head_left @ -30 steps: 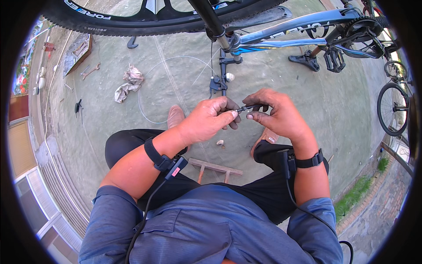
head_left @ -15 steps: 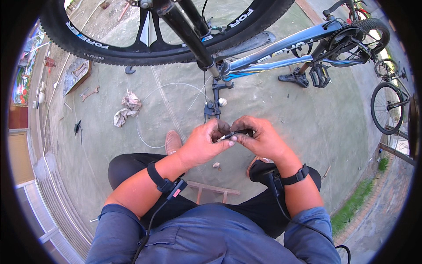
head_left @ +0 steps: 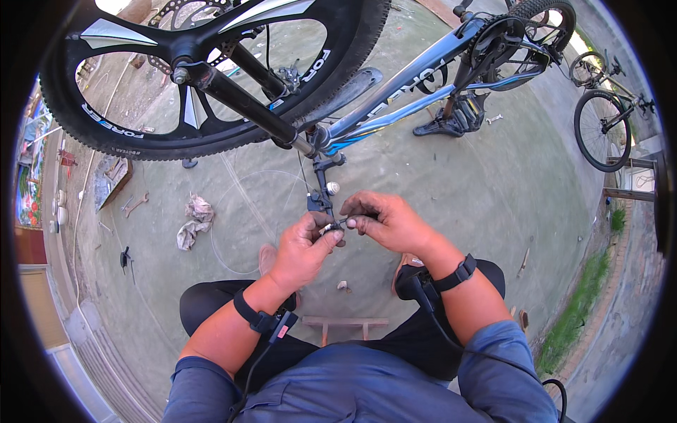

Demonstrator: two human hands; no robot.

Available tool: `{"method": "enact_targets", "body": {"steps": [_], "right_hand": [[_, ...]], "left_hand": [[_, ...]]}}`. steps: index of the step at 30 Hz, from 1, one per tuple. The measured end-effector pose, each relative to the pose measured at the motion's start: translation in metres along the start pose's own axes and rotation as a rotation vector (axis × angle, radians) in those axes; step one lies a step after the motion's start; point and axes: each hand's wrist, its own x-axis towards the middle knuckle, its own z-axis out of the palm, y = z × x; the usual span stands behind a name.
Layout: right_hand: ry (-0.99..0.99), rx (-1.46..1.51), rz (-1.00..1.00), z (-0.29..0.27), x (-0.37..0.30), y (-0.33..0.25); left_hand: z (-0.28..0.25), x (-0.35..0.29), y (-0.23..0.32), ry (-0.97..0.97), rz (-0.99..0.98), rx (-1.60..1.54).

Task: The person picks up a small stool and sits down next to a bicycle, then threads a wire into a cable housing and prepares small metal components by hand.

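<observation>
My left hand (head_left: 307, 248) is closed in a pinch around a small black bicycle part (head_left: 337, 225) with a pale bit on it. Its exact kind is too small to tell. From the other side, my right hand (head_left: 384, 220) closes thumb and forefinger on the part's thin dark end. Just beyond my fingers is the handlebar (head_left: 321, 168) of an upside-down blue and black bicycle (head_left: 405, 88). A dark brake lever assembly (head_left: 319, 202) and a round white bell-like knob (head_left: 333, 188) are on that bar. The large front wheel (head_left: 127, 146) rises at the upper left.
A crumpled rag (head_left: 194, 224), a wrench (head_left: 135, 204) and a tool tray (head_left: 113, 180) lie on the left. A thin looped cable (head_left: 217, 248) rests on the green ground sheet. Between my legs stands a low wooden stool (head_left: 345, 322). Another bicycle (head_left: 603, 130) is at the right.
My view has shifted, and the front wheel looks turned. The hands have drawn slightly apart: the left keeps the black part, while the right now pinches only its thin end.
</observation>
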Motion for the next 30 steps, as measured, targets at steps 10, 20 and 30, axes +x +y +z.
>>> {"method": "enact_targets", "body": {"steps": [10, 20, 30], "right_hand": [[0.032, -0.022, 0.018, 0.001, -0.001, 0.006], [0.044, 0.114, 0.104, 0.008, 0.002, 0.005], [0.097, 0.128, 0.059, 0.01, 0.008, 0.01]], "left_hand": [[0.008, 0.006, -0.003, 0.057, 0.049, -0.118], [0.011, 0.01, 0.005, 0.071, 0.045, -0.115], [0.011, 0.014, 0.003, 0.117, 0.147, -0.06]]}}
